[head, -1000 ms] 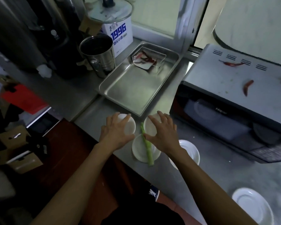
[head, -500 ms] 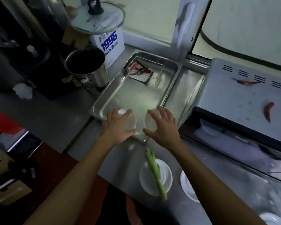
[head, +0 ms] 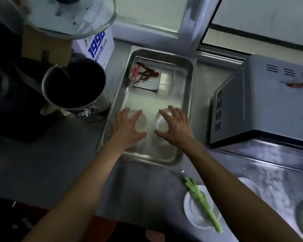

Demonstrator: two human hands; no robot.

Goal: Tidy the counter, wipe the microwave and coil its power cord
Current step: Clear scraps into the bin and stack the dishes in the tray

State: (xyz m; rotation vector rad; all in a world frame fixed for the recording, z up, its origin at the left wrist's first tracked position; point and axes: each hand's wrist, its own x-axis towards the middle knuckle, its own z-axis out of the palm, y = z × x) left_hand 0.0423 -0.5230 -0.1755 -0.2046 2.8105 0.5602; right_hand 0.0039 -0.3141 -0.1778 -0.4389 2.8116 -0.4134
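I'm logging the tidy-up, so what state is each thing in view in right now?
Left hand: grips a small white bowl over the tray.
Right hand: grips another small white bowl.
Rectangular steel tray: holds a clear box of red chillies.
Round steel pot: uncovered, interior dark.
Green stalk: lying across a white saucer.
Grey microwave: red chilli on top.

both arms outstretched, left hand (head: 128, 124) and right hand (head: 176, 125) spread, palms down

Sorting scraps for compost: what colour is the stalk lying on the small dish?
Pale green stalk, on the white dish; head view.
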